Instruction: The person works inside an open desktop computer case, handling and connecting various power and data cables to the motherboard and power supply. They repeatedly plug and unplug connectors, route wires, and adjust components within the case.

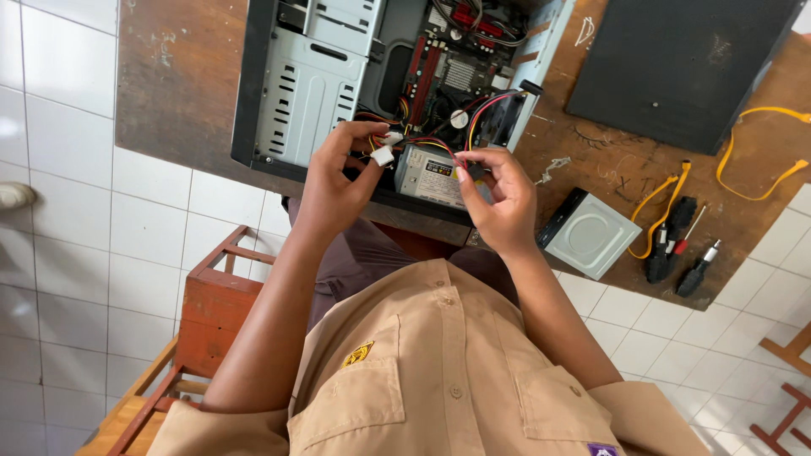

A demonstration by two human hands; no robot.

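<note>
**Holding the little plugs over the open computer**

The left hand (334, 181) pinches a small white plug (383, 155) between thumb and fingers (361, 135). They are closed on it. The right hand (500, 198) has its fingers (476, 160) closed on a dark plug (475, 171) at the end of the red, yellow and black wires (439, 143).

To do this well, I think it is best to hold each plug by its hard body, not by the wires. Pulling on thin wires could hurt them. Turn the plug so its shape fits before pushing, and push straight, not crooked.

The plugs hang just over the silver power box (427, 173), near the front edge of the open computer case (312, 84). The green and red board (448, 72) lies at 12 o'clock from the hands.

On the brown tabletop (177, 76), at 3 o'clock, lies a grey disc drive (591, 234). Further that way are screwdrivers (684, 253) and a yellow cable (760, 152). The dark side panel (676, 59) lies at 1 o'clock.
</note>
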